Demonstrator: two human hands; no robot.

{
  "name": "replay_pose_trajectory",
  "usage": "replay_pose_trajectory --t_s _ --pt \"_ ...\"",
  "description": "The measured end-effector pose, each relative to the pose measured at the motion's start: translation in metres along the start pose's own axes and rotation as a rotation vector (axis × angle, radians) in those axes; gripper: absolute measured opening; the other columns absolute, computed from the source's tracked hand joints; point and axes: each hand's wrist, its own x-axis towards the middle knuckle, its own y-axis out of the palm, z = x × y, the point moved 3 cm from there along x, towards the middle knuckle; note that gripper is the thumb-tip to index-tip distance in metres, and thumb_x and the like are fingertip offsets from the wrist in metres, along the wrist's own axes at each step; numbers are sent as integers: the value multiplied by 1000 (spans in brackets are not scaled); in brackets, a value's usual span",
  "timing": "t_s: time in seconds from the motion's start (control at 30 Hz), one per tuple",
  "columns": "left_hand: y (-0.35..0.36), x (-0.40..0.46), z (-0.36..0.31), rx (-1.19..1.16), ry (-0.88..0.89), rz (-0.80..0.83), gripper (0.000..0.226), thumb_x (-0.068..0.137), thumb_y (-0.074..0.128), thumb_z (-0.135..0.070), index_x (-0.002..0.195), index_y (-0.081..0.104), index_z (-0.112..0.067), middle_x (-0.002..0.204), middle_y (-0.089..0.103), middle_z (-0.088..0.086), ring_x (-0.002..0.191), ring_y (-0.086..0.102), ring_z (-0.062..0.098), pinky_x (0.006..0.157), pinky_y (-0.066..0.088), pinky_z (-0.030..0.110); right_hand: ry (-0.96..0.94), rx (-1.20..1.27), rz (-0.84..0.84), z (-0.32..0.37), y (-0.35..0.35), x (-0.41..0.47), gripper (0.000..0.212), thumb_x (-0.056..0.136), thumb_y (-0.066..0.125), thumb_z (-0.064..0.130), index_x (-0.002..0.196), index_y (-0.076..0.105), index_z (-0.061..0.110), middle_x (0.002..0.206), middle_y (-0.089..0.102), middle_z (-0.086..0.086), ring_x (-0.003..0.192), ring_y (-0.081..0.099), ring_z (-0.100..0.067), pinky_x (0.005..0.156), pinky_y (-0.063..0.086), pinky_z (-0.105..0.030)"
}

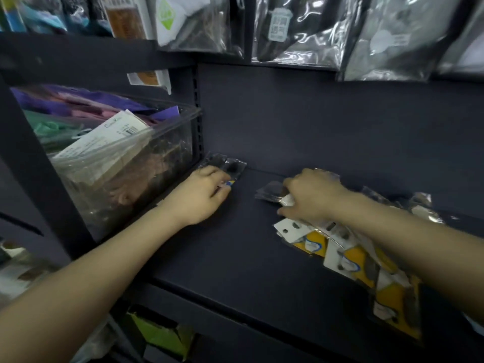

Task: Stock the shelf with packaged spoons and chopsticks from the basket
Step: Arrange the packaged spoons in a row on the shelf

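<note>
Nearest the camera, at the lower edge of the frame, two bare forearms reach up and away over the front lip of the dark matte shelf board [235, 258], which is where the stock is being laid. Along the lower right, a loose heap of flat packets with white hang-tab cards and yellow printed panels [353, 260] trails under the right forearm, their long axes running roughly from the right foreground toward the middle of the frame, hang-tabs pointing inward; they appear dropped there as a supply to sort from, since no basket is in view. Farther in, the right hand [311, 197] lies palm-down on the top of that heap, fingers curled over a clear, dark-contented packet [269, 192] and a white card; it seems to be gripping them, though how firmly cannot be told. Left of centre, the left hand [201, 197] presses fingers closed onto a small clear packet with dark contents and a blue-yellow label [225, 169], pushed into the back left corner, probably to start a tidy row against the upright; its long axis looks to run front to back, but blur makes that uncertain. Beyond, at left, stands a clear plastic bin of purple and green bagged goods [110, 142], and glossy hanging bags [301, 27] fill the top.
</note>
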Motion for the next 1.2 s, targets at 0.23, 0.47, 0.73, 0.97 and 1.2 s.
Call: replay_pose_trajectory --t_s 0.23,0.47,0.73,0.97,1.2 --pt "-14 -16 -45 -352 -34 -190 28 89 53 -21 116 58 -16 114 61 -3 102 56 7 86 38 9 16 285 -396 -8 -36 4 24 89 44 19 103 56 4 104 65 -21 99 57 -37 76 39 -36" --pt "-23 -32 -65 -858 -97 -150 22 93 46 -30 109 57 -21 96 61 -3 84 57 8 81 49 30 -93 1595 -621 13 -87 -11 13 94 48 7 98 59 4 72 70 5 62 62 -7 62 50 -18" --pt "-34 -93 -41 -1568 -396 -8 27 83 49 -29 102 62 -16 70 72 1 55 67 15 50 53 21 109 1869 -474 95 -36 12 25 87 62 9 95 54 -13 83 60 -20 67 61 -24 68 51 -38" --pt "-32 -141 -14 -1634 -532 -18 41 82 45 -39 113 60 -16 86 74 13 65 70 31 51 56 32 98 1891 -295 152 -26 15 22 93 55 15 72 54 8 61 55 -4 43 51 -10 37 38 -16" --pt "-50 -185 7 -1084 -527 -186 17 95 41 -11 100 56 -16 51 64 -2 37 56 12 34 41 14 111 1591 -148 153 -17 22 30 98 45 19 68 49 14 57 45 -1 27 42 1 33 27 -12"
